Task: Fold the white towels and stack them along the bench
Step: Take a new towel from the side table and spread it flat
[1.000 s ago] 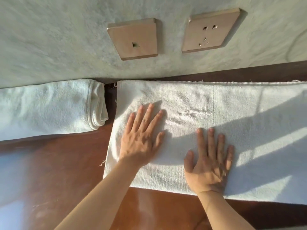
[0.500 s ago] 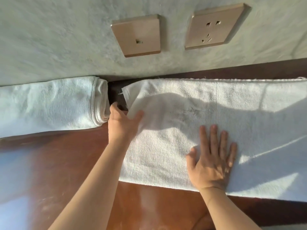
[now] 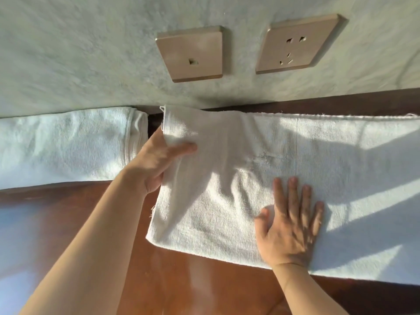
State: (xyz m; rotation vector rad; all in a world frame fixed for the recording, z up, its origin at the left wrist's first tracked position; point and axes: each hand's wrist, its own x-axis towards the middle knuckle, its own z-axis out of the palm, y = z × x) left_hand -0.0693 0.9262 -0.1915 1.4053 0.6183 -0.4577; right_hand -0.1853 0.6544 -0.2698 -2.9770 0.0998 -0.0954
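A folded white towel (image 3: 66,146) lies to my left along the back of the bench (image 3: 204,280), tight to the pale wall (image 3: 79,53), its layered end facing the towel I am working on. Only a narrow dark gap separates the two, and my left hand (image 3: 154,164) sits right in front of that gap. On the wall above are two tan plates: a switch plate (image 3: 192,53) and a socket (image 3: 300,43) beside it.

The long white towel (image 3: 341,167) lies spread across the reddish-brown bench and runs out of view on my right. My left hand pinches its left end, thumb on top, fingers hidden beneath, and holds that corner raised off the wood. My right hand (image 3: 291,226) lies flat on the towel, fingers straight and slightly spread, pressing it down near the front edge.
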